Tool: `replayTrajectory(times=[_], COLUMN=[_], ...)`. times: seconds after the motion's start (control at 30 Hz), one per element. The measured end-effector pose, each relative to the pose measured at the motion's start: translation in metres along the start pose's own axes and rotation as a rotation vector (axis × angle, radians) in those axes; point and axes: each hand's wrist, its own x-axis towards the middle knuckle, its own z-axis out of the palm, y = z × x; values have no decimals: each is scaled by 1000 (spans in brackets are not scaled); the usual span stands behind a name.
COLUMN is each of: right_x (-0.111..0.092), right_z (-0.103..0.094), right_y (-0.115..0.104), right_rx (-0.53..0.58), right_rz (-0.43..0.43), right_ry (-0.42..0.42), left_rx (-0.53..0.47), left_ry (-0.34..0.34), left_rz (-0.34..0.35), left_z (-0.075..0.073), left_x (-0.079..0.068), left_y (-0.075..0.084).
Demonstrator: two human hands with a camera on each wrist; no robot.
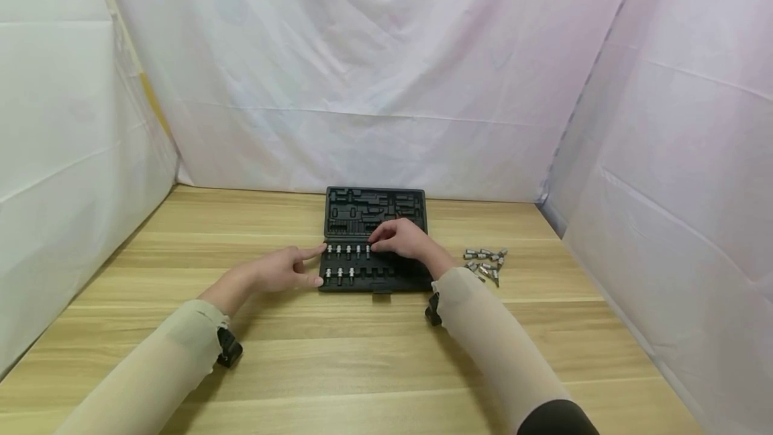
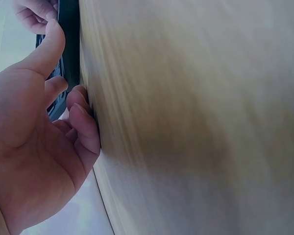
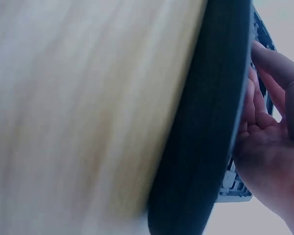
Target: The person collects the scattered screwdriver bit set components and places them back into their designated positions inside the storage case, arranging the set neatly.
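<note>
A black socket case (image 1: 374, 285) lies unfolded on the table, its moulded lid (image 1: 374, 210) laid back behind the tray. Several silver bit sockets (image 1: 348, 252) stand in the tray's rear row, and three bit sockets (image 1: 339, 276) fill slots at the left of the front row. My right hand (image 1: 401, 240) reaches over the tray, thumb and forefinger pinching the rightmost bit socket (image 1: 368, 252) of the rear row. At the case's left edge, my left hand (image 1: 274, 270) steadies it with forefinger and thumb spread, the other fingers (image 2: 83, 122) loosely bent by the table.
Right of the case, a loose pile of bit sockets (image 1: 489, 262) lies on the wooden table (image 1: 338, 368). White cloth walls (image 1: 374, 86) enclose the back and both sides. My right forearm crosses the case's right side.
</note>
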Motion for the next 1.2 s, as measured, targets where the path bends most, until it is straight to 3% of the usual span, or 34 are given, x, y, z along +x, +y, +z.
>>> replayTrajectory(times=[0.2,0.4,0.8,1.2], right_x=[-10,-32,-85,-133], right_z=[-11,-35,-87,-114], right_y=[4,14,63,113], right_rx=[45,81,65,28], right_rz=[-19,6,102,115], right_ry=[33,40,121,202], left_rx=[-2,7,6,10], left_ry=[1,6,6,8], left_rz=[12,4,18,4], left_z=[0,1,-2,-2], left_x=[-1,-1,-1,-1], left_y=[-1,-1,-1,-2])
